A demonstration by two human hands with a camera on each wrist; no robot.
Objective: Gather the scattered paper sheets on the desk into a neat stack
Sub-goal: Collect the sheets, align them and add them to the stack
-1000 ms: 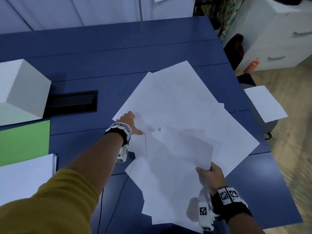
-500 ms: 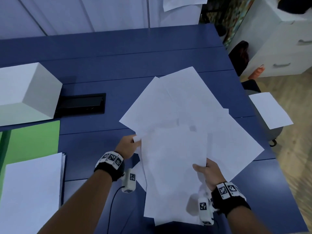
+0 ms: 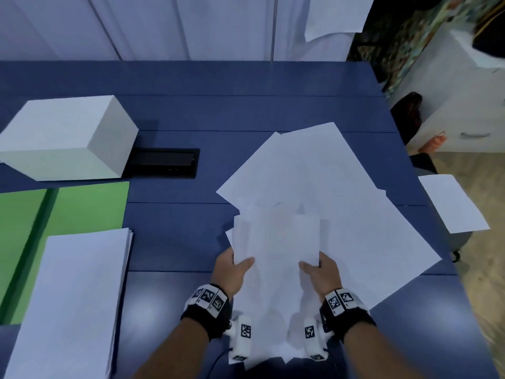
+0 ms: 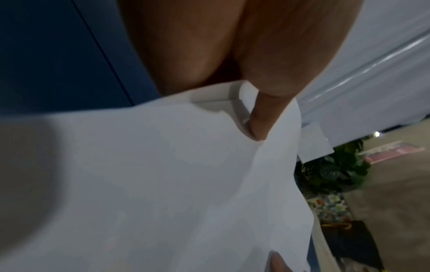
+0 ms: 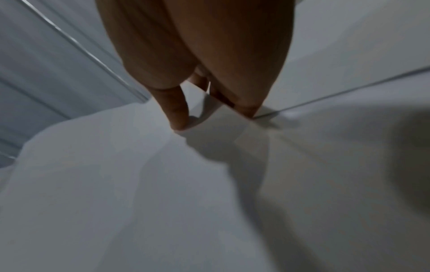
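The left hand (image 3: 232,269) and right hand (image 3: 318,270) each pinch a side edge of a bundle of sheets (image 3: 276,250), thumbs on top, seemingly to square it. It is held at the near edge of the blue desk (image 3: 246,110). Thin, limp white paper, edges uneven. More loose sheets (image 3: 355,214) lie fanned beyond.
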